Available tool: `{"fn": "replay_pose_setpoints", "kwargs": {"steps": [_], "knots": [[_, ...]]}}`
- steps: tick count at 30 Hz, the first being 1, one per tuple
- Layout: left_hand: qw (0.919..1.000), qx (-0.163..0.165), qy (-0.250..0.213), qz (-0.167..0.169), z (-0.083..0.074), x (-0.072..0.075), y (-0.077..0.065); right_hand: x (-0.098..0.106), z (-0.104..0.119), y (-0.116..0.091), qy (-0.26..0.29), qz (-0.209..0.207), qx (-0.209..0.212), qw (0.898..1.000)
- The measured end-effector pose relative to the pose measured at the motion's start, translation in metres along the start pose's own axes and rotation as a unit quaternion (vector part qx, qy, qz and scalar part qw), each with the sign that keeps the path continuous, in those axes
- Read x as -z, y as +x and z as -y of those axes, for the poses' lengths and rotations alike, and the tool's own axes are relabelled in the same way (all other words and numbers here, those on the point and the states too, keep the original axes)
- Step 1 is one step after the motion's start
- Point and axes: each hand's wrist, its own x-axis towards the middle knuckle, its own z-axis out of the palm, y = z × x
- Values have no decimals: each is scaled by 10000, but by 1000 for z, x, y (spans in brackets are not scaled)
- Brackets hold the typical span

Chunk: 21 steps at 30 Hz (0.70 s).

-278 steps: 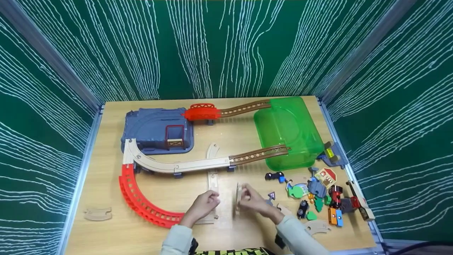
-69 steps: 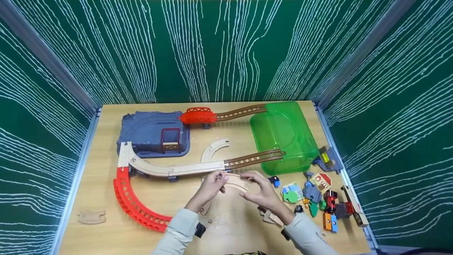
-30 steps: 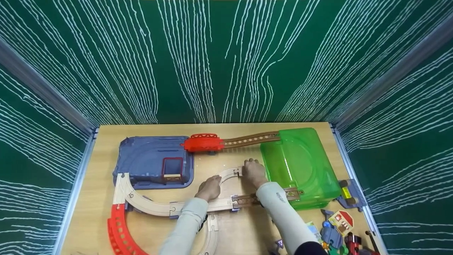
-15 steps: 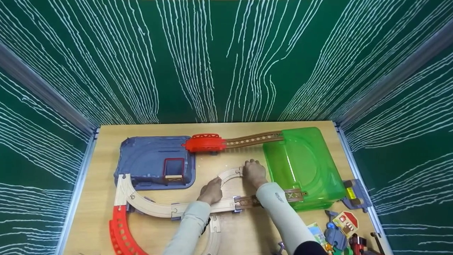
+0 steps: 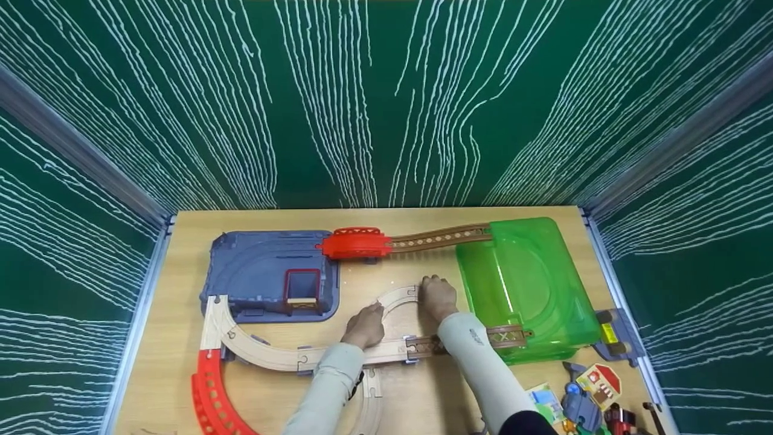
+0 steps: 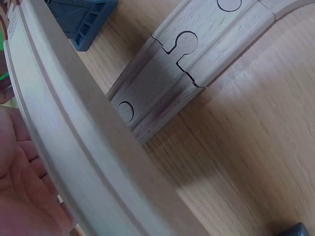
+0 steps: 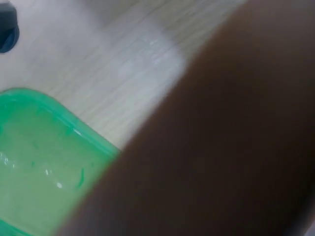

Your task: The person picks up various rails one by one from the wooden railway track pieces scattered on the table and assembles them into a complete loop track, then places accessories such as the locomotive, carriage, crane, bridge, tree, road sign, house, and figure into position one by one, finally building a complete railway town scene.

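Note:
In the head view, a curved wooden train track (image 5: pixel 398 295) lies on the table behind the raised wooden track (image 5: pixel 386 349). My left hand (image 5: pixel 365 327) reaches over the raised track and grips the curve near its left part. At the curve's right end my right hand (image 5: pixel 438 296) has its fingers bent down over another track piece, almost wholly hidden beneath it. The left wrist view shows my left palm (image 6: pixel 24 182) behind the raised track (image 6: pixel 74 128), with jointed flat track (image 6: pixel 182 54) below. A dark blur fills much of the right wrist view.
A green translucent bin (image 5: pixel 525 284) stands close right of my right hand. Brown track (image 5: pixel 507 336) runs into it under my right forearm. A grey base (image 5: pixel 266 272), red bridge (image 5: pixel 356 243) and red curved track (image 5: pixel 214 393) stand left and behind. Toy pieces (image 5: pixel 583 405) crowd the front right.
Earlier both hands held a curved wooden track piece in front of the raised track. They then moved behind it, to the far curve. Over the last second the hands barely move; the view shifts slightly.

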Motion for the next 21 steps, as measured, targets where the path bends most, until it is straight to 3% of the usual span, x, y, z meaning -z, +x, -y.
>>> {"fn": "replay_pose_setpoints", "kwargs": {"steps": [5, 9, 12, 14, 17, 21], "knots": [[9999, -33, 72, -81, -8, -4, -7, 3, -3, -13, 163, -21, -141, 9998], [9994, -6, -353, -71, -6, -5, -12, 14, -4, -25, 404, 68, -114, 9991], [9977, -34, -646, -178, -1, -3, -18, 34, -5, -33, 926, 52, 143, 9956], [9966, -66, -760, -309, 3, 2, -25, 54, -9, -39, 1589, 126, 338, 9866], [9950, -108, -838, -539, 8, 13, -37, 86, -18, -50, 2623, 24, 676, 9626], [9912, -212, -897, -954, 14, 28, -58, 122, -38, -71, 3179, -595, 1341, 9367]]}}
